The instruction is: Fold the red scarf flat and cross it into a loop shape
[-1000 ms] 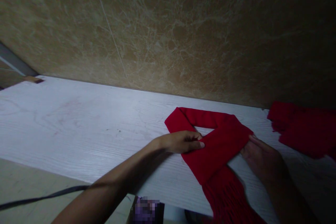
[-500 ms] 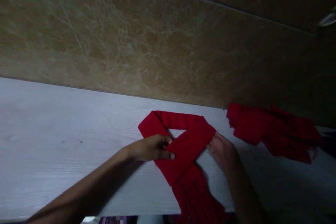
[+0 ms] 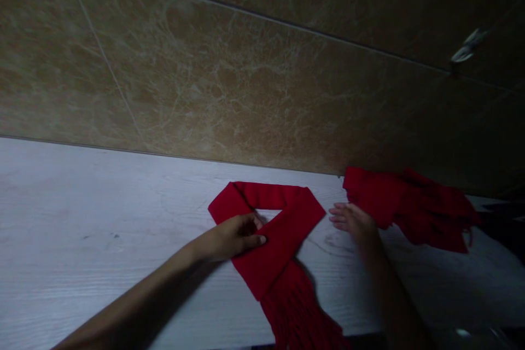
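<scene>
A red fringed scarf (image 3: 287,229) lies on the pale tabletop, folded into a loop with its ends crossed. Its fringe (image 3: 299,306) hangs toward the front edge. My left hand (image 3: 240,235) grips the left side of the loop near the crossing, thumb on top and fingers tucked into the opening. Just right of the scarf's right corner, my right hand (image 3: 353,221) is held apart from it, fingers stretched out and holding nothing. Behind that hand lies a second red cloth (image 3: 410,208), crumpled, with some fringe at its right end.
A brown marbled tile wall (image 3: 246,76) rises along the back of the white wood-grain table (image 3: 102,219). A shiny metal fitting (image 3: 467,49) sits on the wall at upper right. Something dark (image 3: 504,229) lies at the far right of the table.
My right hand has let go of the scarf's right corner and moved right, its fingers opening out. My left hand keeps its hold. The whole view has shifted slightly.
</scene>
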